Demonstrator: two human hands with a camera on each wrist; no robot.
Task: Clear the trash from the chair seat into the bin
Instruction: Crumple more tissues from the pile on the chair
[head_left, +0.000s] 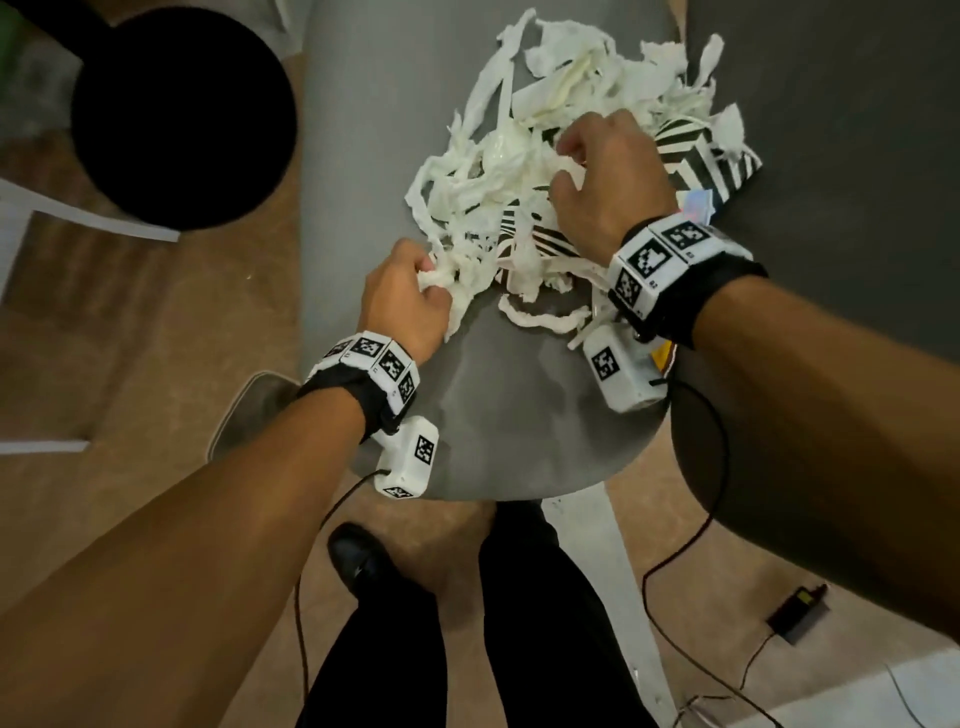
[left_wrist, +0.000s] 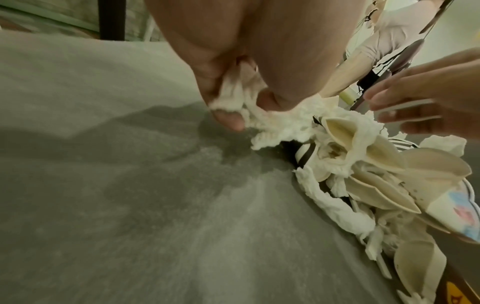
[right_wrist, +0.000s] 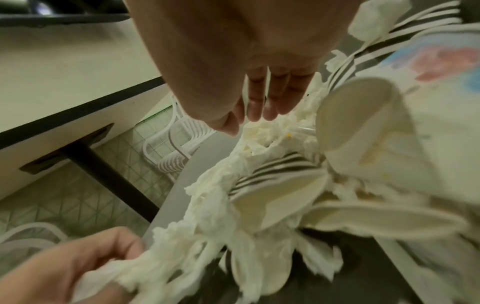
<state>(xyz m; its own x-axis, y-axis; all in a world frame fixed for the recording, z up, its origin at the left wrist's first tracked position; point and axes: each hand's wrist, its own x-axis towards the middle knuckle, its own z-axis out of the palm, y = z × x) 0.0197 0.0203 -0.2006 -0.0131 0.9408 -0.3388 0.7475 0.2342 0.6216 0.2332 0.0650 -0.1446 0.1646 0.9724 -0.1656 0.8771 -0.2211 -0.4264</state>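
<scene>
A pile of torn white tissue strips (head_left: 498, 197) lies on the grey chair seat (head_left: 509, 415), mixed with cream plastic spoons (left_wrist: 376, 191) and black-and-white striped paper (head_left: 691, 150). My left hand (head_left: 415, 291) grips a bunch of strips at the pile's near left edge, seen pinched between thumb and fingers in the left wrist view (left_wrist: 233, 98). My right hand (head_left: 597, 171) rests on top of the pile; its fingers (right_wrist: 257, 111) point down and touch the tissue without closing on anything. The round black bin (head_left: 182, 114) stands on the floor to the left of the seat.
A dark grey seat (head_left: 831, 156) adjoins on the right. White chair legs (head_left: 88, 218) lie near the bin. A cable and a black adapter (head_left: 795, 613) trail on the floor at right. My shoe (head_left: 363, 561) stands before the chair. A white table with a black leg (right_wrist: 103, 174) is nearby.
</scene>
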